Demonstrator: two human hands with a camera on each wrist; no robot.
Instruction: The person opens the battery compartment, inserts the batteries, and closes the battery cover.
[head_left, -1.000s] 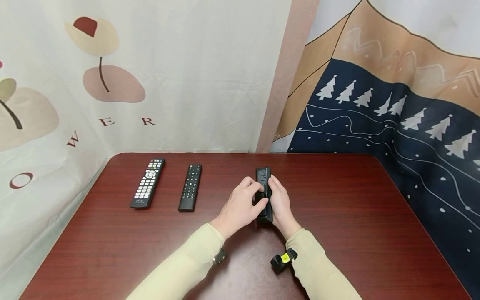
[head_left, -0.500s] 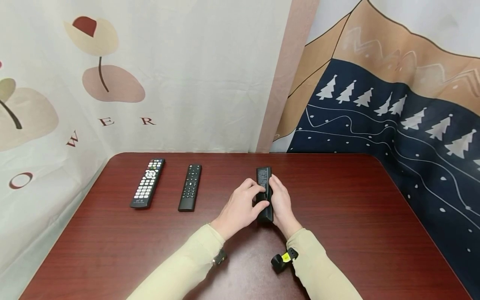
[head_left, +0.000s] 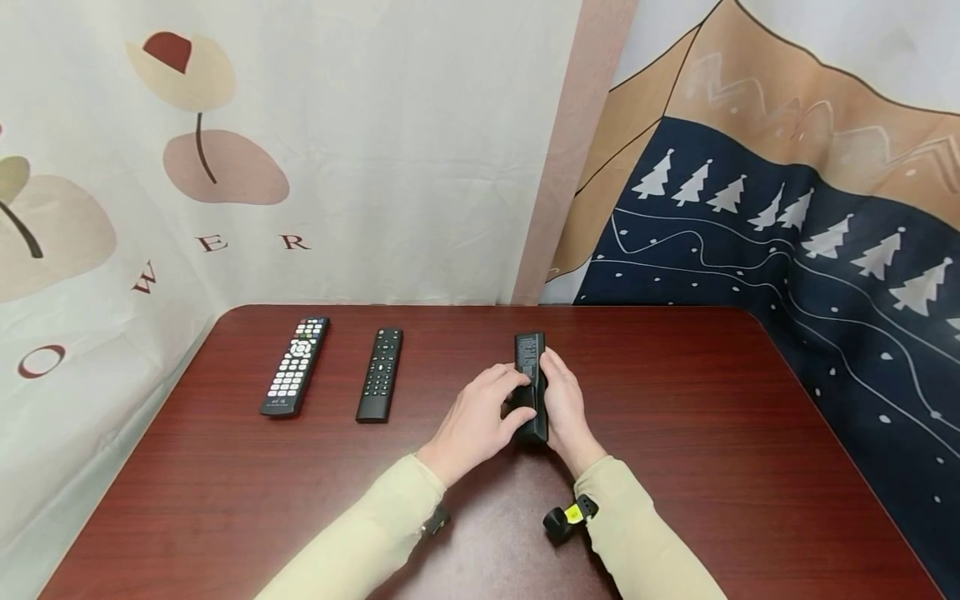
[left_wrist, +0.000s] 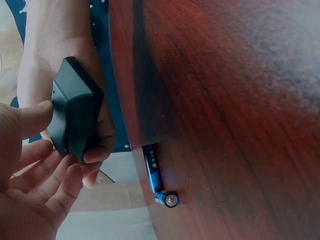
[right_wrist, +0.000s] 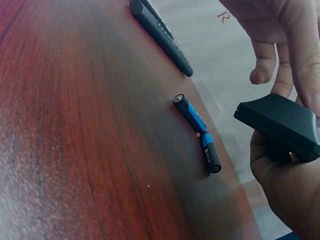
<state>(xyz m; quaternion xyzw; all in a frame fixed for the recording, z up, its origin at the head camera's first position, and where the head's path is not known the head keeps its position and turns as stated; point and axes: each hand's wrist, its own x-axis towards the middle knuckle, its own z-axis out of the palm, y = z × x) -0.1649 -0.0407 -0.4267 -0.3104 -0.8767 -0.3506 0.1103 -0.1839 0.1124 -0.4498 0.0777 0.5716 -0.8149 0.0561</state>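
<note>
Near the table's middle, a black remote control point(head_left: 530, 354) is held with its labelled back up. My right hand point(head_left: 567, 408) grips it along its right side; in the right wrist view its fingers are under the remote control point(right_wrist: 277, 122). My left hand point(head_left: 476, 421) comes from the left, thumb low on the back and index finger higher up. In the left wrist view, the thumb of the left hand point(left_wrist: 30, 165) touches one edge and the fingertips are at the other. Two blue-and-black batteries point(left_wrist: 153, 170) lie end to end on the table, hidden in the head view.
To the left on the dark red wooden table point(head_left: 675, 417) lie a remote control with white buttons point(head_left: 296, 367) and a slimmer black remote control point(head_left: 381, 375), both buttons up. Printed curtains point(head_left: 412, 150) hang behind the table. A wrist camera point(head_left: 562, 523) sits at the right sleeve.
The held remote control and both hands have shifted very slightly to the right. The hold on it looks the same; the other remote controls have stayed put.
</note>
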